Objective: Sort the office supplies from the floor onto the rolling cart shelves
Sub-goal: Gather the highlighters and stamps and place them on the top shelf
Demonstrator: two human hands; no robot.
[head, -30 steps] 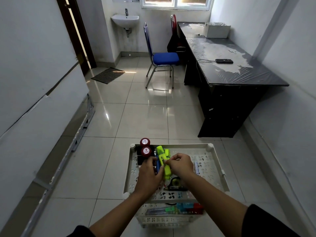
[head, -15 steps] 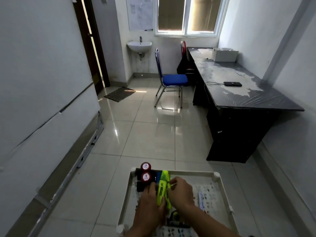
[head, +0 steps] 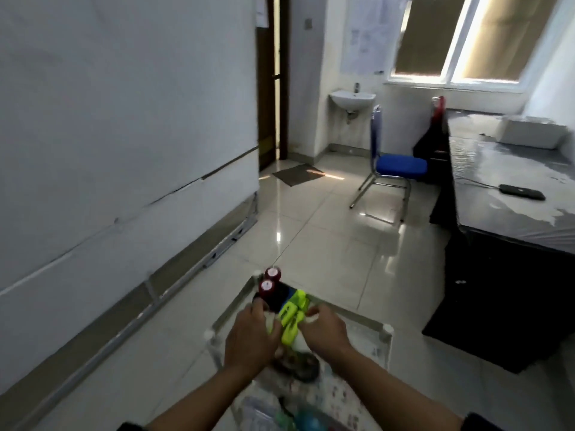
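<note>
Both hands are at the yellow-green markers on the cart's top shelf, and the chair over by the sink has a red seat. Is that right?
Not quite: the head view shows the chair by the sink has a blue seat. The rest stands: left hand and right hand are at the yellow-green markers on the cart's top shelf.

Open tiled floor [head: 326, 244] stretches ahead of the cart tray [head: 378, 340]; a white wall [head: 124, 150] hems the left, a black desk [head: 504, 244] the right.

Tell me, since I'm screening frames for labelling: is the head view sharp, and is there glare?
Head view: motion-blurred, so the yellow-green highlighters and both hands smear; window light glares on the glossy tiled floor; wide-angle lens tilts the walls.
</note>
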